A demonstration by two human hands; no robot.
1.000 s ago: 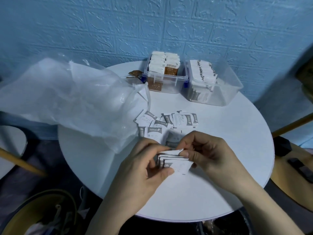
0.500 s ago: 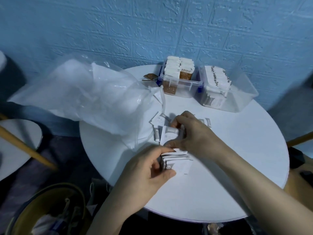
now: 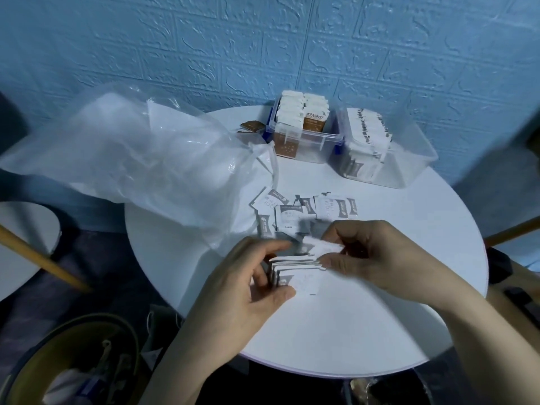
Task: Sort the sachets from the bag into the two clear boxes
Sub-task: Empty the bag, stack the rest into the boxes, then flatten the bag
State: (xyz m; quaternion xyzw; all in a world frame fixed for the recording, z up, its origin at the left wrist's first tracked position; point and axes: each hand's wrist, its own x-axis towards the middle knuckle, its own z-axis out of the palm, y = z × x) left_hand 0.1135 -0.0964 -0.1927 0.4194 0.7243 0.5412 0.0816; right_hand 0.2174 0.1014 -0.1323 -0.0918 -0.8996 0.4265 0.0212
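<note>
My left hand grips a stack of white-and-grey sachets above the round white table. My right hand pinches one white sachet at the top of that stack. Several loose sachets lie on the table just behind my hands. The crumpled clear bag lies on the left. At the back stand two clear boxes: the left box holds brown-and-white sachets upright, and the right box holds white ones along its left side.
A brown sachet lies beside the left box. A bin stands below the table at lower left. Wooden chair legs and a second white surface are at the left. The blue wall is close behind the boxes.
My right hand came back from the loose pile with one sachet and now holds it at the top of the stack in my left hand.
</note>
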